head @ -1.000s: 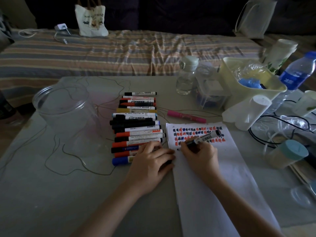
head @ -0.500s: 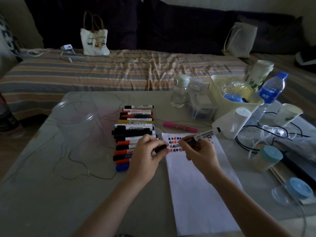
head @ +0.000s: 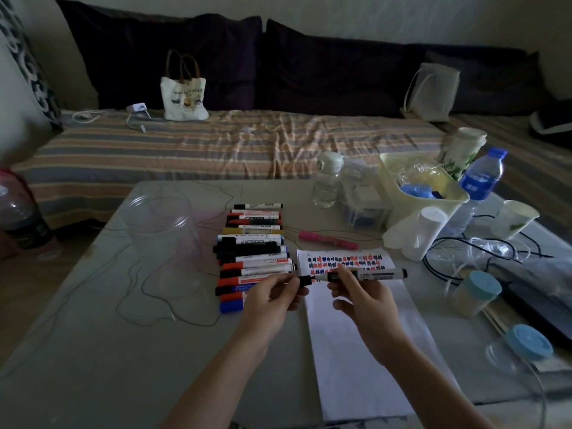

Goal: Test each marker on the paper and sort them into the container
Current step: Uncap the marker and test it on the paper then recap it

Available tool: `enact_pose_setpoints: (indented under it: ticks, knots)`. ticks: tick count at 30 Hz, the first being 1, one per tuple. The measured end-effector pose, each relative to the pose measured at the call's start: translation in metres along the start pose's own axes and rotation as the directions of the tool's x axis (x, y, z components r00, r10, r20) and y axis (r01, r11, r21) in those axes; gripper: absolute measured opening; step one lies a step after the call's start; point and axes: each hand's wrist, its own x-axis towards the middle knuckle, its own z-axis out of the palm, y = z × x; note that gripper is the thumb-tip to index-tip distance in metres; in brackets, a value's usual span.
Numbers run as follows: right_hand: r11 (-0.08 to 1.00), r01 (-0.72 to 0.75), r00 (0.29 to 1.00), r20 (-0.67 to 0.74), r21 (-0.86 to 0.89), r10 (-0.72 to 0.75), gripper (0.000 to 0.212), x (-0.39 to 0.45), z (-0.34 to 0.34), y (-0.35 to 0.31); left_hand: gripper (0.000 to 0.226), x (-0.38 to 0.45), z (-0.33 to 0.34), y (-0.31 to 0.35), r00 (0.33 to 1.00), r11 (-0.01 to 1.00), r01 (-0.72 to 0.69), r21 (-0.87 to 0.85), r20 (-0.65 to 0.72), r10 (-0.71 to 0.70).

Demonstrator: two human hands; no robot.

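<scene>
Above the paper [head: 356, 335], black cap [head: 305, 280] pinched in left hand [head: 272, 300], uncapped marker [head: 368, 276] gripped in right hand [head: 368, 300]: risk of misaligned recapping, inking fingers

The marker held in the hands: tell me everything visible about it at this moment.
The marker has a pale grey barrel with dark print and a dark end cap on the right. It lies roughly level, in the air above the top of the paper. The right hand pinches its barrel near the nib. The nib is bare and points left at the black cap, which the left hand holds just off it. Its ink colour looks black.
</scene>
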Motion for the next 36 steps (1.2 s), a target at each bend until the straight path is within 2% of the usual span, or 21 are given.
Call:
enact_pose_setpoints:
  ticks: [8,13,17,21,25,27,29,31,32,33,35,36]
  knots:
    - [0.998,-0.009,0.998,0.067,-0.066,0.013,0.037,0.000,0.003,0.006,0.018,0.001,-0.001,0.000,0.998,0.999,-0.008,-0.054,0.056,0.011]
    - [1.000,-0.010,0.998,0.066,-0.026,0.011,0.034,0.000,0.007,0.007,0.016,0.003,-0.001,0.000,0.991,0.994,-0.107,0.034,0.080,0.104]
    - [0.988,-0.090,0.993,0.082,0.128,0.080,0.023,-0.001,0.012,0.010,0.011,0.005,0.000,0.000,0.975,0.971,-0.213,0.106,0.082,0.205]
    - [0.958,-0.179,0.982,0.103,0.224,0.159,0.023,-0.003,0.018,0.006,0.010,0.007,0.000,-0.001,0.954,0.938,-0.296,0.180,0.095,0.283]
    - [0.897,-0.351,0.922,0.266,0.268,0.281,0.036,0.002,0.008,-0.011,0.011,0.012,0.002,0.009,0.968,0.966,-0.245,0.084,0.081,0.239]
    - [0.885,-0.383,0.909,0.278,0.267,0.310,0.048,0.010,-0.010,-0.021,0.012,0.020,0.000,0.014,0.983,0.983,-0.174,0.051,0.064,0.171]
    - [0.929,-0.338,0.921,0.255,0.152,0.293,0.050,0.019,-0.028,-0.033,0.011,0.028,-0.002,0.018,0.990,0.989,-0.131,0.074,0.063,0.126]
    - [0.961,-0.160,0.951,0.226,-0.227,0.212,0.038,0.029,-0.038,-0.044,0.011,0.035,0.000,0.021,0.988,0.973,-0.150,0.178,0.074,0.139]
    - [0.899,-0.022,0.965,0.226,-0.438,0.134,0.031,0.035,-0.037,-0.050,0.011,0.039,0.002,0.023,0.987,0.966,-0.156,0.207,0.063,0.146]
    - [0.792,0.117,0.965,0.256,-0.600,0.052,0.024,0.042,-0.035,-0.055,0.012,0.042,0.005,0.025,0.988,0.965,-0.154,0.211,0.035,0.150]
    - [0.566,0.316,0.933,0.359,-0.762,-0.037,0.014,0.061,-0.030,-0.062,0.018,0.050,0.008,0.027,0.987,0.974,-0.131,0.187,-0.069,0.146]
    - [0.496,0.352,0.926,0.373,-0.794,-0.060,0.013,0.072,-0.027,-0.062,0.025,0.054,0.008,0.027,0.981,0.972,-0.123,0.201,-0.125,0.150]
